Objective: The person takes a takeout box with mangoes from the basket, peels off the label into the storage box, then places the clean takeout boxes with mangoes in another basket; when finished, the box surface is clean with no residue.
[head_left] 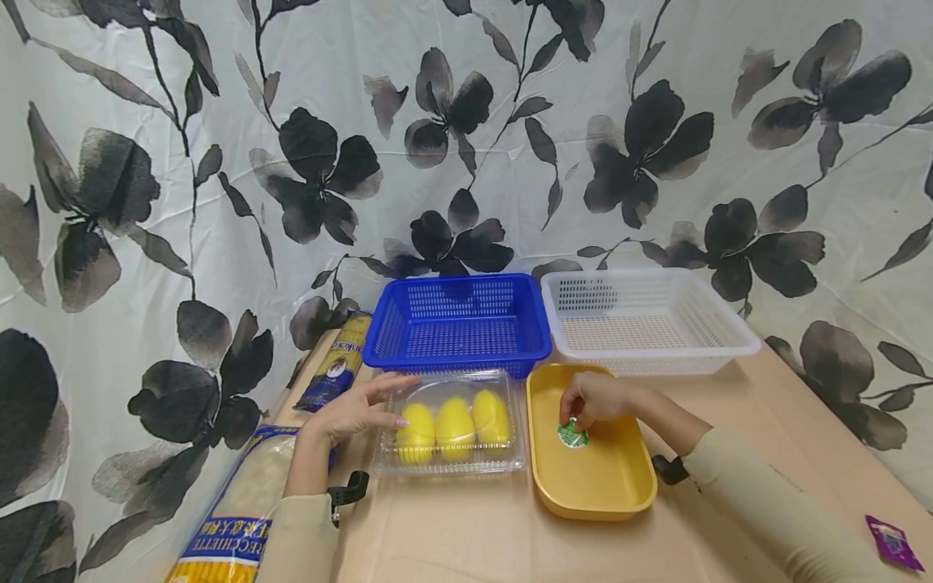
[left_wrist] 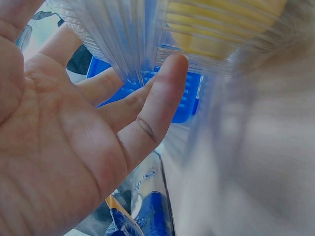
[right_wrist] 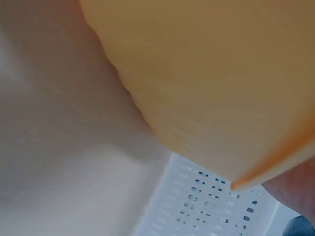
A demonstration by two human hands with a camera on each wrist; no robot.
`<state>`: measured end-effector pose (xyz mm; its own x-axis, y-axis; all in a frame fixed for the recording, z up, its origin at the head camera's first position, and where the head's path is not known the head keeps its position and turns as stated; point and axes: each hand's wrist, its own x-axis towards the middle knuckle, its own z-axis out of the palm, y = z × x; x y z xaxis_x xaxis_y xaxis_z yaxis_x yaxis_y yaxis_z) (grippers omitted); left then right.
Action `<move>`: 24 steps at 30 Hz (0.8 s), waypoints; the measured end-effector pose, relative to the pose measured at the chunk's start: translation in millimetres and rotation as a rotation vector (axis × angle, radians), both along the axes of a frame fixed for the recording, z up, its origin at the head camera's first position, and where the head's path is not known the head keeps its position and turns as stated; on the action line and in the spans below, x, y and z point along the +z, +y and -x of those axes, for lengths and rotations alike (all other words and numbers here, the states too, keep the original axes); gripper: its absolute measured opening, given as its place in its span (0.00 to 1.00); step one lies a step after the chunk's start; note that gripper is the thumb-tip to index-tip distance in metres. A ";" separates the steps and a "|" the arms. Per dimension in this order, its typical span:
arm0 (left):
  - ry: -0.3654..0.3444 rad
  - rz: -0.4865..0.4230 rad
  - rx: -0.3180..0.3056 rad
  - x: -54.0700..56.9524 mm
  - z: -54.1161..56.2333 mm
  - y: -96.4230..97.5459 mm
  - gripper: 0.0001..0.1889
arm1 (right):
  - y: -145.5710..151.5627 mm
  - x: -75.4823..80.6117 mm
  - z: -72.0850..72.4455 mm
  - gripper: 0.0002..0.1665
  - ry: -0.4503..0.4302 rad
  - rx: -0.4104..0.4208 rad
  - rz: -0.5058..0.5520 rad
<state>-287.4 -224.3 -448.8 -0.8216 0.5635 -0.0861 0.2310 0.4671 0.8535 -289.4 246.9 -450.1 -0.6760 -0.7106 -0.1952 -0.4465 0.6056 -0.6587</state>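
Observation:
My left hand (head_left: 357,411) lies at the left side of a clear plastic clamshell box (head_left: 449,465), its thumb and a finger reaching over the lid. Three yellow, lemon-shaped items (head_left: 455,429) sit inside. The left wrist view shows loosely extended fingers (left_wrist: 165,93) along the box's ribbed wall. Inside a yellow tray (head_left: 598,486), my right hand (head_left: 594,398) pinches the edge of a small round green-and-white piece (head_left: 573,435), close over the tray floor. The tray's outer wall (right_wrist: 206,73) fills much of the right wrist view and hides most of that hand.
Behind the box stands a blue basket (head_left: 455,356), with a white basket (head_left: 656,354) to its right. On the left lie a blue-and-yellow packet (head_left: 338,364) and a large pasta bag (head_left: 236,518). A small purple sachet (head_left: 893,542) is at the far right.

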 end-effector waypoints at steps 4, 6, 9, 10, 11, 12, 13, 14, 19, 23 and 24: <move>-0.012 -0.001 0.007 -0.3 -0.3 -0.2 0.39 | -0.3 -2.1 -1.0 0.10 0.029 -0.012 -0.007; -0.018 -0.003 0.009 -0.6 -0.4 -0.5 0.39 | -0.5 -3.1 -1.7 0.11 0.038 -0.020 -0.007; -0.024 -0.006 0.010 -1.0 -0.5 -0.8 0.39 | -0.9 -4.0 -2.9 0.11 0.046 -0.037 -0.006; -0.024 -0.007 0.010 -1.0 -0.5 -0.8 0.39 | -0.9 -4.4 -3.0 0.11 0.048 -0.041 -0.006; -0.025 -0.008 0.010 -1.0 -0.4 -0.7 0.39 | -0.9 -4.8 -2.9 0.11 0.050 -0.043 -0.006; -0.027 -0.010 0.010 -0.9 -0.4 -0.6 0.39 | -0.8 -5.1 -2.8 0.12 0.051 -0.043 -0.005; -0.027 -0.011 0.011 -0.8 -0.5 -0.6 0.39 | -0.7 -5.5 -2.5 0.12 0.052 -0.042 -0.005; -0.026 -0.010 0.009 -0.6 -0.6 -0.4 0.39 | -0.5 -5.9 -2.1 0.12 0.050 -0.041 -0.005; -0.015 -0.006 0.014 0.1 -0.7 0.1 0.39 | 0.8 -6.3 -0.3 0.13 0.048 -0.027 -0.003; -0.007 0.000 0.016 0.3 -0.7 0.3 0.39 | 1.5 -5.1 -0.1 0.14 0.066 -0.012 -0.010; -0.007 0.000 0.017 0.3 -0.7 0.2 0.39 | 1.6 -4.7 -0.2 0.14 0.074 -0.009 -0.015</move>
